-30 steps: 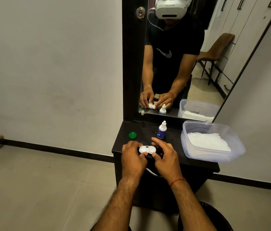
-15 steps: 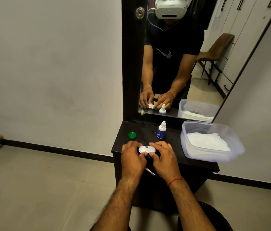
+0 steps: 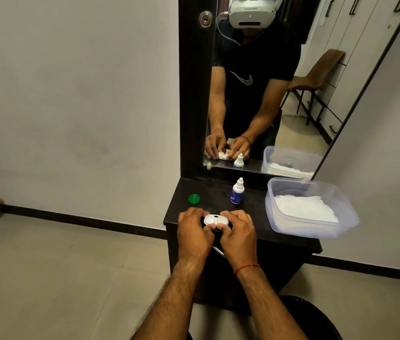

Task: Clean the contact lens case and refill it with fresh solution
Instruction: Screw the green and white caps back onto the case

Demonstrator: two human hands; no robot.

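White plastic, the case lies near the front edge of the dark surface, held from both sides. My left hand curls round its left end and my right hand round its right end, both thumbs pressing on the near side. The two round wells show between my fingers; I cannot tell whether their lids are on. A green cap lies flat just behind my left hand. The bottle, with a white nozzle and blue label, stands upright behind the case, near the mirror. A clear tub holding white tissue stands at the right end. A red thread circles my right wrist.
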